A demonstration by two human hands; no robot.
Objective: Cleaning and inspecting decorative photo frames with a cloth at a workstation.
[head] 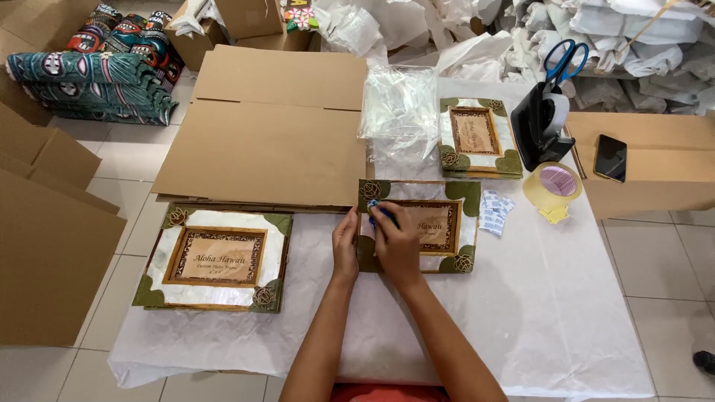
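Head view: a decorated photo frame [439, 223] lies flat on the white-covered tabletop [536, 298], steadied at its left edge by the left hand [345, 246] with fingers laid flat, while a small blue object [380, 211], seemingly a pen or marker, is pinched in the right hand [396, 242] over the frame's upper left. Marking or labelling of the frame appears to be in hand, and a steady frame and a light, controlled touch would be called for.

The right hand [397, 242] covers the left part of the centre picture frame [447, 223]; its insert there is hidden. A small blue item [381, 211] under the fingers [387, 223] is too small to identify. The flat cardboard sheet [268, 141] overlaps the frame's top-left corner. The shoe [704, 361] is cut off by the right edge. Both forearms run off the bottom edge.
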